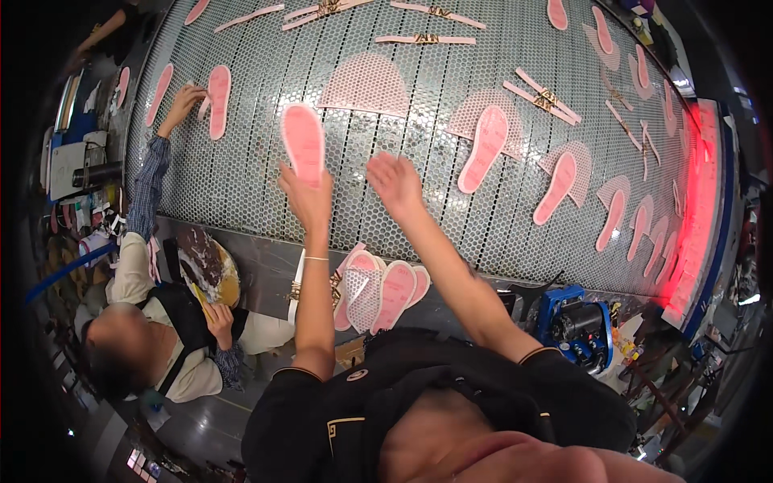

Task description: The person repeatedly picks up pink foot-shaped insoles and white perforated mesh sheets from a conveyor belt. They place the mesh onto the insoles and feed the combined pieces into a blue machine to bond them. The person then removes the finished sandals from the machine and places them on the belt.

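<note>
My left hand (309, 197) grips the heel end of a pink shoe insole (303, 133) with a pale rim, held above a metal mesh conveyor belt (258, 173). Off to its right, my right hand (396, 185) hovers over the belt, fingers apart and slightly blurred, with nothing visible in it. Just beyond both hands lies a pink half-round mesh piece (365, 84). Farther right, another pink insole (485, 145) rests partly on a similar mesh piece (459, 117). Pink straps with gold-coloured ornaments (427, 39) lie at the far side.
Several insoles and a mesh piece are piled on the near ledge (394, 294). At left, a co-worker's hand (183, 106) reaches to an insole (218, 101); their other hand (217, 320) is by a smeared round tray (211, 262). A red-glowing unit (699, 213) borders the belt's right end.
</note>
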Motion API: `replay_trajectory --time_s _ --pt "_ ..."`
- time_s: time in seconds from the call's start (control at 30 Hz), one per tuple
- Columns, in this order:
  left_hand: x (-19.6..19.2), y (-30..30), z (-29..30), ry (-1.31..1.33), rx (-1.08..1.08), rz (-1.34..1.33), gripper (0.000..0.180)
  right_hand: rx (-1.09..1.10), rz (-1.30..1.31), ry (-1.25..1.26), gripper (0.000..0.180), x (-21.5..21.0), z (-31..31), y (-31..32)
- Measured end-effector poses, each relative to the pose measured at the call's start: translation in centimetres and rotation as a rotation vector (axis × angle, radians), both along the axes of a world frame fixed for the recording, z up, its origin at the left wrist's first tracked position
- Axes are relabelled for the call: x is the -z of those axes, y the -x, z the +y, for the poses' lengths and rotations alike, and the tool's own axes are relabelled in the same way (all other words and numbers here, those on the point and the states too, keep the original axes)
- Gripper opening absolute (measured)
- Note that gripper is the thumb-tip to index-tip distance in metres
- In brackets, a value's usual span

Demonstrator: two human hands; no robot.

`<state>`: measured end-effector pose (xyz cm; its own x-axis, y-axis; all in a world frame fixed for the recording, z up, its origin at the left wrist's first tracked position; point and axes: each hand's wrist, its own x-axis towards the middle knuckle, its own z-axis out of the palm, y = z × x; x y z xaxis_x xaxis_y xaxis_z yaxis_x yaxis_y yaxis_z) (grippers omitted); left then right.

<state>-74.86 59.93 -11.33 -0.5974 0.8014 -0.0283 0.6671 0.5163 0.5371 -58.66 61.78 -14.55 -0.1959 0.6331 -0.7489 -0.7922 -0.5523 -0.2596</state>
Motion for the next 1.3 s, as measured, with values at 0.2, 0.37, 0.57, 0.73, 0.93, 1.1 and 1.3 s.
replay_trajectory --time_s 0.2,0.37,0.57,0.73,0.93,1.1,1.3 --pt "-1.9 -6.0 4.6 -0.049 0.137 -0.233 0.091 -0.4 -0.171 -0.067 0.038 -6.0 -14.8 -12.9" --pt "9.1 -4.7 4.3 -0.095 0.243 -0.125 0.086 -0.355 -0.55 -0.05 0.033 -9.6 -22.5 -21.0" --pt "-0.9 -11.2 -6.2 -0.26 0.506 -0.561 0.07 -0.15 -0.653 -0.256 0.041 -14.1 -27.8 -20.1" --pt "-12.0 -21.2 -19.8 -0.204 0.869 -0.862 0.06 0.012 -0.563 -0.632 0.065 -17.7 -27.5 -11.8" --pt "-22.2 -21.9 -30.4 -0.433 1.247 -0.822 0.089 0.173 -0.527 -0.807 0.083 -27.0 -29.6 -13.8" --pt "-24.2 -23.4 -32.2 -0.436 1.364 -0.797 0.097 0.384 -0.309 -0.829 0.095 -31.2 -36.8 -14.6" --pt "-26.2 -25.3 -31.8 -0.474 1.277 -1.042 0.074 0.557 0.023 -1.024 0.094 -35.5 -43.5 -15.8"
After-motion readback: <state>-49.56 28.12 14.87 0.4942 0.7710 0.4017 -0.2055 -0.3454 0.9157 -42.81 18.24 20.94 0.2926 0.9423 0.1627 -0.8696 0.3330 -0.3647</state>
